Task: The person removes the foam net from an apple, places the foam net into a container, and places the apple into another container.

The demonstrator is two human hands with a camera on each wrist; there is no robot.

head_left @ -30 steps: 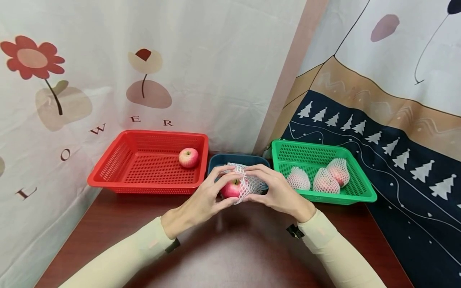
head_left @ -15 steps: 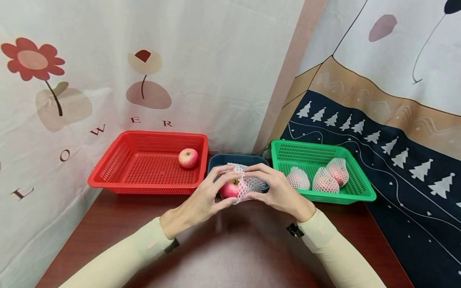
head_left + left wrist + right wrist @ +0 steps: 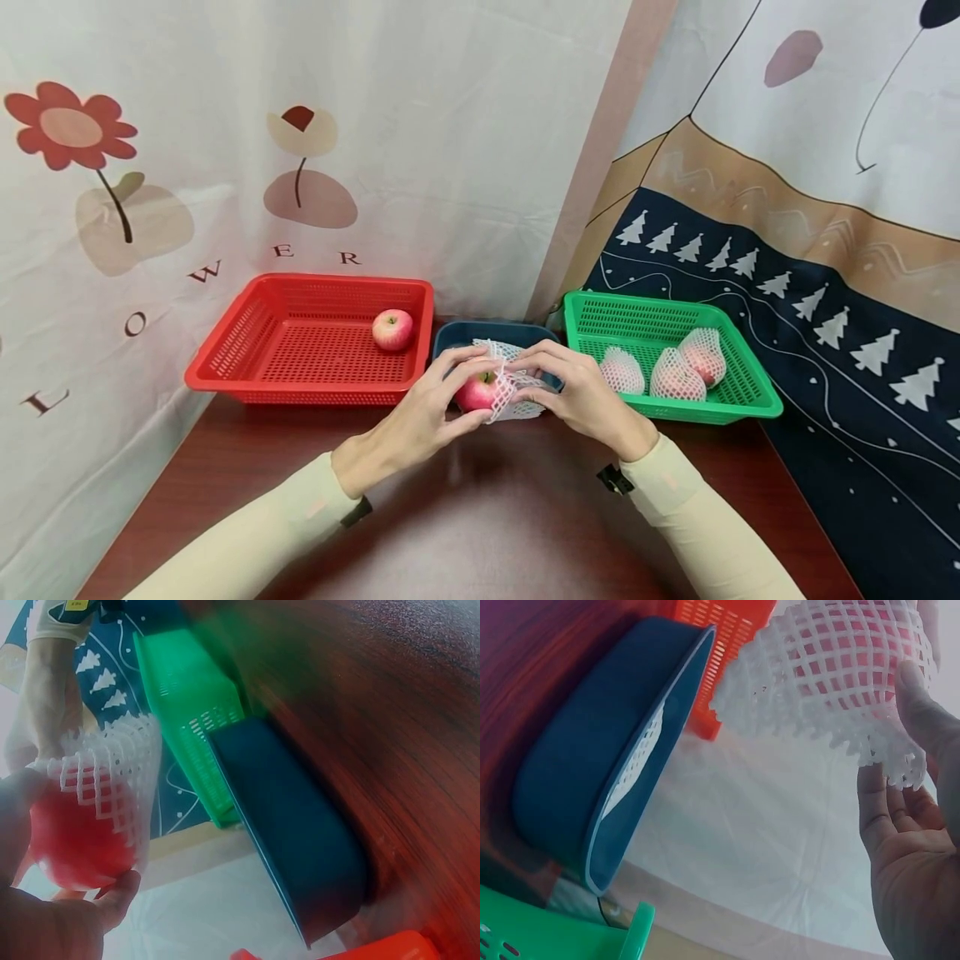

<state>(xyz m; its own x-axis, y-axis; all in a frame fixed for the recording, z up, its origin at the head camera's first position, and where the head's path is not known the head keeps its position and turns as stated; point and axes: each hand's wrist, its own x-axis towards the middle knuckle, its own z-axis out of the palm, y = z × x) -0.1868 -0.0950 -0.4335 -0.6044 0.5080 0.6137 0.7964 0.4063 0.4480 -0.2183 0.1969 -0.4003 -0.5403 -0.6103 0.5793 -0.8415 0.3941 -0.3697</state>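
A red apple [image 3: 476, 393] is held in my left hand [image 3: 420, 421], its fingers on top and thumb below. A white foam net sleeve [image 3: 525, 408] covers the apple's right part; in the left wrist view the apple's near side [image 3: 79, 844] shows bare. My right hand [image 3: 588, 404] pinches the sleeve, with the thumb on the mesh [image 3: 832, 667] in the right wrist view. The sleeve's loose end hangs past the right fingers. Both hands are above the table, in front of the dark blue bin [image 3: 457, 333].
At the left stands a red basket [image 3: 300, 390] with one bare apple [image 3: 392, 329]. A green basket [image 3: 720, 412] at the right holds 3 apples in foam nets [image 3: 678, 379]. More white netting [image 3: 636, 761] lies in the blue bin. A printed curtain [image 3: 480, 150] hangs behind.
My right fingers have shifted slightly on the sleeve, and its loose end now shows lower, below the right thumb. The left hand still holds the apple in nearly the same place.
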